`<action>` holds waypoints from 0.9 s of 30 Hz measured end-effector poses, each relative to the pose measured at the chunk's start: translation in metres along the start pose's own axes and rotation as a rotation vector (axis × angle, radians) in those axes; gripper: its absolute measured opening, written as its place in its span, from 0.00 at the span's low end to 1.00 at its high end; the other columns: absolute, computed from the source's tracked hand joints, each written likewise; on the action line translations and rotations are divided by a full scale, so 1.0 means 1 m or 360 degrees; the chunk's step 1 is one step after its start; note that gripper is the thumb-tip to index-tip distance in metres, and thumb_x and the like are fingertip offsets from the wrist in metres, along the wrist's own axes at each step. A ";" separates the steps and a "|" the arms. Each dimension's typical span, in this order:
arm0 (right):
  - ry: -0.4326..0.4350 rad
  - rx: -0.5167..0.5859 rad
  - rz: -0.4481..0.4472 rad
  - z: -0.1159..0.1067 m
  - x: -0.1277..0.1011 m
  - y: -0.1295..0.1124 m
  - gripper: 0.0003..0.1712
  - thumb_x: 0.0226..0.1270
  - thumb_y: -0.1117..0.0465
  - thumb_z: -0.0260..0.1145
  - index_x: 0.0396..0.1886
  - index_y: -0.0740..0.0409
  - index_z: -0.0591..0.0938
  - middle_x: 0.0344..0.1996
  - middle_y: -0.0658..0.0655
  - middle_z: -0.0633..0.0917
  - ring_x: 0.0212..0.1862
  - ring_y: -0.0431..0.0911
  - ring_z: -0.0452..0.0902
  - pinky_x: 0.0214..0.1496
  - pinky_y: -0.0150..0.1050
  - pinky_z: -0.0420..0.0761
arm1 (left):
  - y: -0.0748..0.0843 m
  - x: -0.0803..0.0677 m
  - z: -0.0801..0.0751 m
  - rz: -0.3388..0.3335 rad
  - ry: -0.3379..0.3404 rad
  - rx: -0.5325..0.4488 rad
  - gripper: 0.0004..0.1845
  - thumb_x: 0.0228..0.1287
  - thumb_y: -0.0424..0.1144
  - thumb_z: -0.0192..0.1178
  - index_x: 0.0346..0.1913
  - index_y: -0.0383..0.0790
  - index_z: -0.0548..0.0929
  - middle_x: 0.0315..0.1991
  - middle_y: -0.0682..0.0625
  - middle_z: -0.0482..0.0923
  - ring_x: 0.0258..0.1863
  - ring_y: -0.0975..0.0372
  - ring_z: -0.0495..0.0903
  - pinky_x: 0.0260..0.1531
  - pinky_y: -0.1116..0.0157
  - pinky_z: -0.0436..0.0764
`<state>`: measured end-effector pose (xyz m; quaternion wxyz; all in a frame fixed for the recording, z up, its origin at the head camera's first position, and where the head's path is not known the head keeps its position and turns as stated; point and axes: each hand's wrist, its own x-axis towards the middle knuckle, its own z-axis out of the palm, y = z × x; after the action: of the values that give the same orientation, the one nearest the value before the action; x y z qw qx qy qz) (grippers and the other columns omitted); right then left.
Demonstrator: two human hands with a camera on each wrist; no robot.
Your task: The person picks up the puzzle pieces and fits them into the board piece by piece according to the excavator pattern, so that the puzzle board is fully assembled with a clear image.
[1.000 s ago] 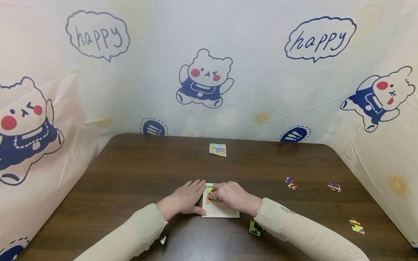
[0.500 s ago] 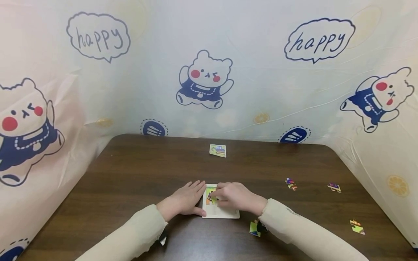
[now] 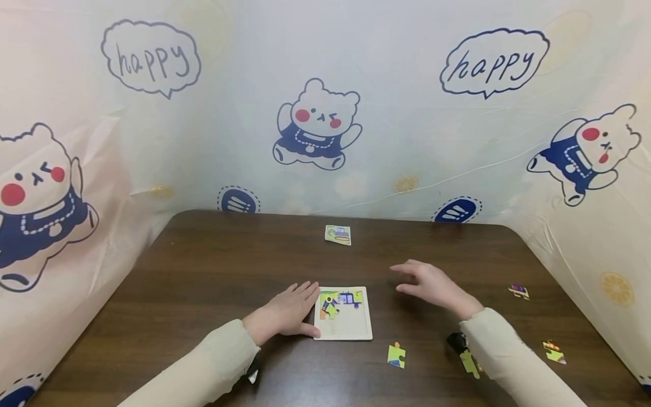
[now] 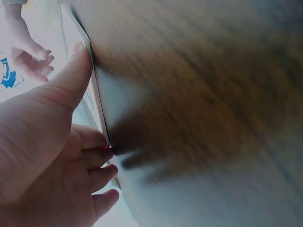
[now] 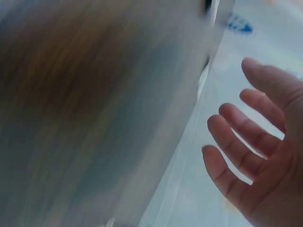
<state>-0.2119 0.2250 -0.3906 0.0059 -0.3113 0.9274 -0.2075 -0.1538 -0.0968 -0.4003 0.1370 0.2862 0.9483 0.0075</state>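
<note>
A white square puzzle tray lies on the table, with joined puzzle pieces showing a blue vehicle along its upper part. My left hand rests at the tray's left side, fingers extended and thumb at the lower left corner. In the left wrist view, the left thumb touches the tray's rim. My right hand is over the table right of the tray, fingers loosely bent. Nothing is between the right fingers in the right wrist view.
Loose puzzle pieces lie to the right: a green one below the tray, another partly under the right sleeve, one purple and one green and orange farther right. A picture card lies at the back.
My right hand has lifted off the pieces in the tray and moved right, uncovering the blue vehicle. It now hides the loose piece at right. The left hand has stayed put.
</note>
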 end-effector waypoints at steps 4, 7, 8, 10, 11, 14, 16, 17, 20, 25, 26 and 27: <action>-0.0028 0.0044 0.0110 -0.013 -0.014 0.028 0.26 0.57 0.60 0.69 0.56 0.62 0.76 0.38 0.56 0.78 0.33 0.47 0.70 0.31 0.37 0.71 | 0.000 -0.001 0.000 -0.0004 0.0006 -0.0033 0.48 0.53 0.63 0.59 0.68 0.32 0.59 0.69 0.42 0.54 0.68 0.53 0.52 0.64 0.55 0.53; -0.0046 0.0057 0.0153 -0.021 -0.024 0.045 0.27 0.56 0.60 0.69 0.56 0.65 0.76 0.37 0.56 0.77 0.32 0.47 0.68 0.30 0.37 0.70 | 0.001 -0.003 -0.001 -0.0003 0.0014 -0.0042 0.48 0.53 0.63 0.59 0.68 0.32 0.59 0.69 0.42 0.55 0.68 0.52 0.52 0.64 0.55 0.53; -0.0046 0.0054 0.0167 -0.024 -0.027 0.050 0.28 0.56 0.60 0.69 0.56 0.65 0.76 0.36 0.56 0.77 0.32 0.47 0.68 0.29 0.37 0.70 | 0.001 -0.003 -0.001 0.0000 0.0017 -0.0039 0.48 0.53 0.63 0.59 0.68 0.32 0.59 0.69 0.42 0.55 0.68 0.52 0.52 0.64 0.55 0.53; -0.0057 0.0057 0.0196 -0.028 -0.034 0.060 0.28 0.56 0.59 0.69 0.55 0.66 0.76 0.37 0.57 0.77 0.32 0.47 0.68 0.29 0.37 0.72 | 0.001 -0.003 -0.002 0.0004 0.0023 -0.0034 0.48 0.53 0.63 0.59 0.68 0.32 0.59 0.68 0.42 0.55 0.68 0.52 0.52 0.64 0.55 0.53; -0.0065 0.0052 0.0198 -0.030 -0.037 0.064 0.28 0.56 0.59 0.69 0.55 0.67 0.75 0.37 0.58 0.77 0.33 0.47 0.69 0.31 0.39 0.73 | 0.001 -0.003 -0.002 0.0005 0.0025 -0.0027 0.48 0.53 0.63 0.59 0.68 0.32 0.59 0.68 0.42 0.55 0.68 0.52 0.52 0.64 0.55 0.54; -0.0096 0.0037 0.0235 -0.034 -0.045 0.076 0.29 0.55 0.58 0.70 0.55 0.68 0.75 0.41 0.61 0.77 0.39 0.51 0.74 0.40 0.47 0.77 | 0.000 -0.002 -0.001 0.0010 0.0026 -0.0012 0.48 0.53 0.64 0.58 0.68 0.32 0.59 0.68 0.42 0.55 0.68 0.52 0.52 0.64 0.55 0.54; -0.0131 0.0027 0.0249 -0.037 -0.050 0.082 0.30 0.55 0.58 0.70 0.54 0.69 0.75 0.43 0.63 0.77 0.43 0.55 0.74 0.45 0.53 0.75 | 0.000 -0.001 -0.001 0.0013 0.0027 -0.0003 0.48 0.53 0.64 0.57 0.68 0.32 0.59 0.68 0.42 0.55 0.68 0.52 0.52 0.64 0.55 0.54; -0.0153 0.0010 0.0248 -0.038 -0.052 0.085 0.30 0.54 0.58 0.70 0.54 0.70 0.75 0.44 0.64 0.77 0.45 0.57 0.74 0.48 0.55 0.73 | -0.001 -0.001 0.000 0.0015 0.0027 0.0004 0.48 0.53 0.64 0.57 0.68 0.32 0.59 0.68 0.42 0.55 0.68 0.52 0.52 0.64 0.55 0.54; -0.0208 -0.0010 0.0275 -0.040 -0.057 0.092 0.29 0.53 0.58 0.71 0.52 0.70 0.77 0.43 0.65 0.76 0.45 0.58 0.73 0.48 0.57 0.72 | -0.002 0.000 0.001 0.0020 0.0029 0.0012 0.48 0.53 0.64 0.57 0.68 0.32 0.59 0.68 0.42 0.55 0.68 0.52 0.52 0.64 0.54 0.54; -0.0248 -0.0036 0.0295 -0.040 -0.061 0.098 0.23 0.52 0.62 0.71 0.47 0.69 0.79 0.40 0.63 0.77 0.42 0.56 0.73 0.46 0.56 0.73 | -0.003 0.000 0.002 0.0025 0.0022 0.0013 0.49 0.53 0.65 0.57 0.68 0.32 0.59 0.69 0.42 0.55 0.68 0.52 0.52 0.64 0.54 0.54; -0.0244 -0.0041 0.0299 -0.040 -0.061 0.099 0.22 0.52 0.63 0.71 0.47 0.68 0.80 0.40 0.63 0.77 0.42 0.56 0.73 0.46 0.56 0.74 | -0.003 0.001 0.002 0.0026 0.0022 0.0017 0.49 0.53 0.65 0.56 0.68 0.32 0.59 0.69 0.42 0.55 0.68 0.52 0.52 0.64 0.54 0.54; -0.0236 -0.0050 0.0296 -0.039 -0.062 0.100 0.21 0.52 0.64 0.71 0.46 0.68 0.80 0.40 0.62 0.78 0.42 0.55 0.74 0.45 0.56 0.74 | -0.003 0.001 0.002 0.0026 0.0020 0.0017 0.49 0.53 0.65 0.56 0.68 0.32 0.59 0.69 0.42 0.55 0.68 0.52 0.52 0.64 0.54 0.54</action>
<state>-0.2252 0.3479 -0.4008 0.0887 -0.2385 0.9524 -0.1680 -0.1553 -0.0989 -0.4024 0.1296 0.2946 0.9468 0.0053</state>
